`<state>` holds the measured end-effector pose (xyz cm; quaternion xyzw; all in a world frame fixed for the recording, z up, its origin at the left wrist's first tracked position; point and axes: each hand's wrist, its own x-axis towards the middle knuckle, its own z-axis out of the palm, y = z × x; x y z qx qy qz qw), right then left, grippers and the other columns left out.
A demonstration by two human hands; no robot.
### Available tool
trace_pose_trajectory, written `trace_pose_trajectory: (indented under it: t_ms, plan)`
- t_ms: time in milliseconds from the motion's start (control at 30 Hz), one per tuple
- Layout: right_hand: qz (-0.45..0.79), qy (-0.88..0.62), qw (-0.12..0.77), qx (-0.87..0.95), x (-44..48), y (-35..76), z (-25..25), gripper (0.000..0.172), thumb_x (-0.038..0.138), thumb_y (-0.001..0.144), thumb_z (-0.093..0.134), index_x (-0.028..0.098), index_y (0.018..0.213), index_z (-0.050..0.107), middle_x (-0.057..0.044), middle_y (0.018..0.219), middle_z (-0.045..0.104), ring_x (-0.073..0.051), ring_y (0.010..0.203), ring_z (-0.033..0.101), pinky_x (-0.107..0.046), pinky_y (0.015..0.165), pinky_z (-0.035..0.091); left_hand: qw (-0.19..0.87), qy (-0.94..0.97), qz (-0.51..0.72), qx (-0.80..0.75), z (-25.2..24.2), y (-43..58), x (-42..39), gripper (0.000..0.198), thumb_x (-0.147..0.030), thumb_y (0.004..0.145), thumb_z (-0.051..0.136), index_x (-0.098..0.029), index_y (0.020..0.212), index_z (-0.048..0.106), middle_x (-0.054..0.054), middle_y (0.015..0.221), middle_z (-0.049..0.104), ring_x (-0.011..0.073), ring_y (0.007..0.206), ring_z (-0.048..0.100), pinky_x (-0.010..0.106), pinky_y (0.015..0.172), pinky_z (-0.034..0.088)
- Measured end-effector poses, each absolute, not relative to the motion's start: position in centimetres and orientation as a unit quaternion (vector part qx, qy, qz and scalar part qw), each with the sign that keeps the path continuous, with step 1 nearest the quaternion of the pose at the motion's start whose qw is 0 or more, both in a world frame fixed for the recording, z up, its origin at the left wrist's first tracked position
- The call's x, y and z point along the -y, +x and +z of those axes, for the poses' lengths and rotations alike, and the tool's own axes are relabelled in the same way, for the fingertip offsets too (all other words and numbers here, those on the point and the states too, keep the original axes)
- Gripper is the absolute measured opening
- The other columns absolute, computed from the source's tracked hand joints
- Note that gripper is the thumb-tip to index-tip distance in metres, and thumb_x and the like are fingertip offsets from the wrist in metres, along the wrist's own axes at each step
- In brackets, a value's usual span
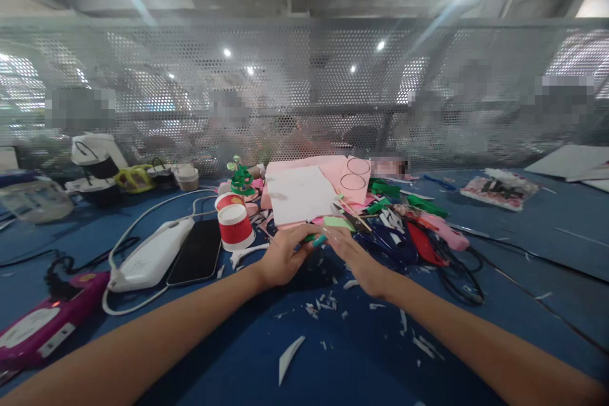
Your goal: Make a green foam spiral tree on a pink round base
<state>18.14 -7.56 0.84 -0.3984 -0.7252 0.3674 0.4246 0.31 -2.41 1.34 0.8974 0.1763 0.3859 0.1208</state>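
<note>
My left hand is closed on a small green and teal piece, perhaps paper, whose end shows at the fingertips. From the other side, my right hand brings its fingers together at that same piece; its thumb is hidden. Just beyond the hands lies a light green sheet. Behind it a white sheet rests on pink paper. Scissors lie beside my right fingers. Left of my left hand are a red and white paper cup and a white plastic-looking piece.
A phone, a white device with a cable and a purple power strip occupy the left. A small green tree model stands behind the cups. Paper scraps litter the blue table; a pink tool with cord lies right.
</note>
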Motion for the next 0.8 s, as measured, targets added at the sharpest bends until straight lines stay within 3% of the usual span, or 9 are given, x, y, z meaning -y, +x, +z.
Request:
trace_pose_trajectory:
  t_ms: [100, 267, 400, 633, 800]
  plan:
    - [0.369, -0.397, 0.431, 0.721, 7.7, 18.0, 0.9, 0.072, 0.074, 0.081, 0.027, 0.028, 0.132, 0.049, -0.005, 0.135, 0.045, -0.023, 0.133, 0.026, -0.044, 0.114, 0.016, 0.115, 0.896, 0.395, -0.165, 1.5, 0.3, 2.5, 0.027, -0.015, 0.089, 0.041, -0.014, 0.108, 0.059, 0.01, 0.102, 0.069, 0.0163, 0.093, 0.064, 0.027, 0.082, 0.049]
    - [0.383, -0.416, 0.43, 0.704, 7.3, 17.8, 0.3, 0.082, 0.081, 0.074, 0.026, 0.026, 0.128, 0.054, -0.007, 0.134, 0.047, -0.026, 0.132, 0.028, -0.047, 0.114, 0.012, 0.103, 0.9, 0.379, -0.191, 1.4, 0.3, 2.4, 0.028, -0.013, 0.087, 0.039, -0.013, 0.103, 0.062, 0.005, 0.073, 0.067, 0.0121, 0.063, 0.059, 0.023, 0.062, 0.048]
    - [0.402, -0.43, 0.45, 0.671, 6.8, 17.7, -0.2, 0.086, 0.084, 0.068, 0.03, 0.025, 0.124, 0.057, -0.008, 0.136, 0.045, -0.027, 0.133, 0.028, -0.047, 0.114, 0.01, 0.131, 0.9, 0.367, -0.196, 1.4, 0.3, 2.2, 0.033, -0.008, 0.082, 0.04, -0.014, 0.104, 0.064, 0.004, 0.075, 0.067, 0.011, 0.062, 0.058, 0.021, 0.061, 0.047]
    - [0.433, -0.419, 0.504, 0.619, 6.4, 17.6, -0.9, 0.072, 0.077, 0.071, 0.041, 0.027, 0.119, 0.061, -0.007, 0.126, 0.053, -0.025, 0.131, 0.033, -0.046, 0.114, 0.009, 0.15, 0.895, 0.355, -0.224, 1.1, 0.4, 2.0, 0.04, -0.004, 0.075, 0.039, -0.015, 0.103, 0.066, 0.001, 0.065, 0.062, 0.0089, 0.052, 0.053, 0.019, 0.053, 0.043]
    - [0.489, -0.349, 0.53, 0.599, 5.4, 17.6, -2.1, 0.056, 0.067, 0.078, 0.047, 0.03, 0.118, 0.061, -0.004, 0.107, 0.065, -0.025, 0.122, 0.044, -0.049, 0.11, 0.02, 0.102, 0.9, 0.357, -0.227, 1.3, 0.4, 2.2, 0.026, -0.01, 0.081, 0.04, -0.014, 0.09, 0.064, 0.001, 0.063, 0.06, 0.0094, 0.054, 0.052, 0.019, 0.053, 0.04]
